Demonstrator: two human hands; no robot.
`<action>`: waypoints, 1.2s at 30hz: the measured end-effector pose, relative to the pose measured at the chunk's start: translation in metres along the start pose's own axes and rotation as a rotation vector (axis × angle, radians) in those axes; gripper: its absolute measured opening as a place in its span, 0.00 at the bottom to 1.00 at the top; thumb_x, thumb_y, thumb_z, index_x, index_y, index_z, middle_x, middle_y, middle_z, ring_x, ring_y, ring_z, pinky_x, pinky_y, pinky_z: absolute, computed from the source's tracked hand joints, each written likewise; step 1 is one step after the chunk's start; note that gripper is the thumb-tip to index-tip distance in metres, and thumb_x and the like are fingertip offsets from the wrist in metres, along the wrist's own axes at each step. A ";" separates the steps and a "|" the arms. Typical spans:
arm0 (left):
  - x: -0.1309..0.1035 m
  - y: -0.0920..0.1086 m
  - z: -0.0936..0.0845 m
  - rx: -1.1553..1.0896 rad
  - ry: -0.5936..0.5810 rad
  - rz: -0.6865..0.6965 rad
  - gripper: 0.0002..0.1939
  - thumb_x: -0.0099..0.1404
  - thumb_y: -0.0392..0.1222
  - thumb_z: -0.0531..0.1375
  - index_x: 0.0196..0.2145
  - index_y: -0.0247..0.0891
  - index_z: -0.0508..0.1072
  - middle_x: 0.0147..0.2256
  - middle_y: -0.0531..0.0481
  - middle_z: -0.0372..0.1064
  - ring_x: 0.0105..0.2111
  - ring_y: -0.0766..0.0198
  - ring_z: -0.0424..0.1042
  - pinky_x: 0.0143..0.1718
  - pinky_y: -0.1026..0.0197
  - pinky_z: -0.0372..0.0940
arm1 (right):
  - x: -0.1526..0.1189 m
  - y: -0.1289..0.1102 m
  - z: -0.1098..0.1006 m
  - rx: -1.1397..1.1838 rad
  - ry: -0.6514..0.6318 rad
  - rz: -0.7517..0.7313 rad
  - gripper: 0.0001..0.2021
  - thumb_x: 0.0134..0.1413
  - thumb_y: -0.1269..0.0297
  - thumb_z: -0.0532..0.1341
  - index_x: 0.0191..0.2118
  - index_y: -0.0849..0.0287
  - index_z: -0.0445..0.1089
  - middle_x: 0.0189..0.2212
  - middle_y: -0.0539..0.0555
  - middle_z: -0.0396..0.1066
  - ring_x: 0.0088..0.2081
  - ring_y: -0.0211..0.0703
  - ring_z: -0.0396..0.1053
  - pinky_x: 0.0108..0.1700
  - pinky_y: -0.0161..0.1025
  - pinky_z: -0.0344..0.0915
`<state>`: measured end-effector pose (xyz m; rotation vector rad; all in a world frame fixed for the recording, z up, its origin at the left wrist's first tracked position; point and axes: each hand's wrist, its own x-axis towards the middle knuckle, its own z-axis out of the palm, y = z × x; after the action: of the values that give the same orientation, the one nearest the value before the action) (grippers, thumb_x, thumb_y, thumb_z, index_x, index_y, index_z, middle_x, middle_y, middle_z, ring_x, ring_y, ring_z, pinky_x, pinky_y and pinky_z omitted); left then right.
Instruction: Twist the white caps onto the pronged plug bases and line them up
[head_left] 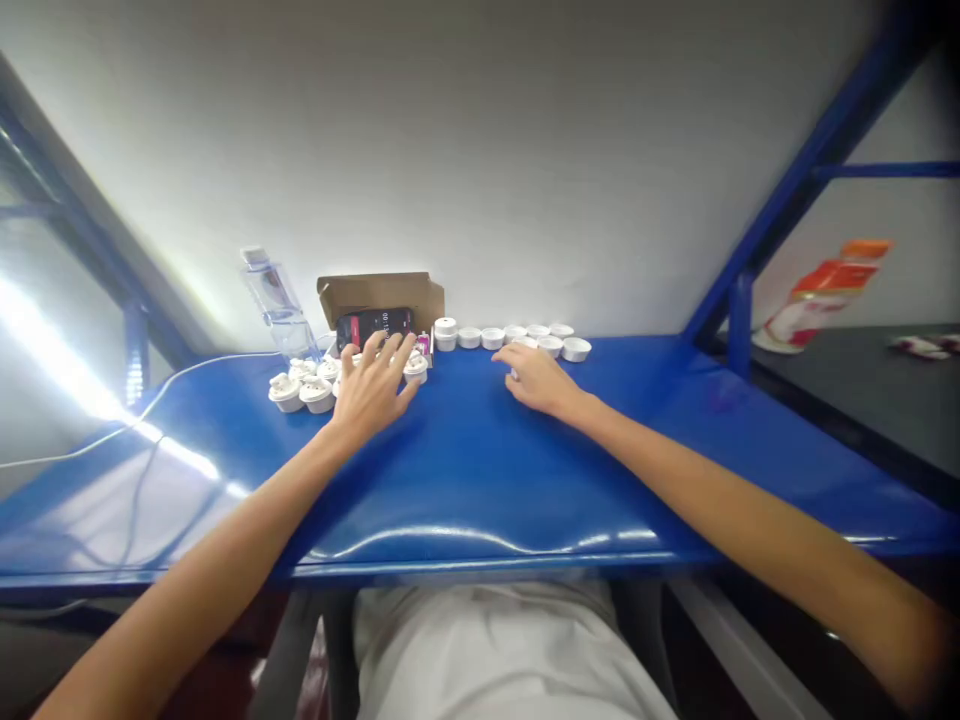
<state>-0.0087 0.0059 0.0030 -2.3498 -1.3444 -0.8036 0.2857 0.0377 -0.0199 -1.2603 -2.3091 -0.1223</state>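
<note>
On the table (465, 480) before me, a cluster of cups (316, 396) lies left, partly behind my left hand (371, 385), with a bottle (281, 310) behind it and a phone (386, 322) before the raised flap (382, 290) of a box. Right of the box, more cups (493, 338) line the wall (525, 180) beyond my right hand (536, 378). Far right, past a post (741, 325), another bottle (817, 298) sits on a neighbouring surface (862, 390).

Both forearms (255, 515) stretch forward, left fingers (403, 358) spread, right fingers (509, 356) curled inward

White cups (576, 352) stand upright in 2 clusters.
</note>
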 end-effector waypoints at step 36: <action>-0.007 0.026 0.022 -0.763 -0.329 -0.020 0.28 0.59 0.50 0.67 0.55 0.41 0.68 0.49 0.47 0.76 0.46 0.54 0.76 0.48 0.55 0.68 | -0.004 -0.047 -0.002 1.532 -0.092 0.226 0.24 0.45 0.59 0.75 0.47 0.54 0.69 0.41 0.51 0.77 0.42 0.42 0.75 0.48 0.41 0.71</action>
<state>0.0172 -0.0008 -0.0187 -3.1716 -1.3391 -1.1229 0.2500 0.0077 -0.0123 -0.6017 -1.4714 1.4695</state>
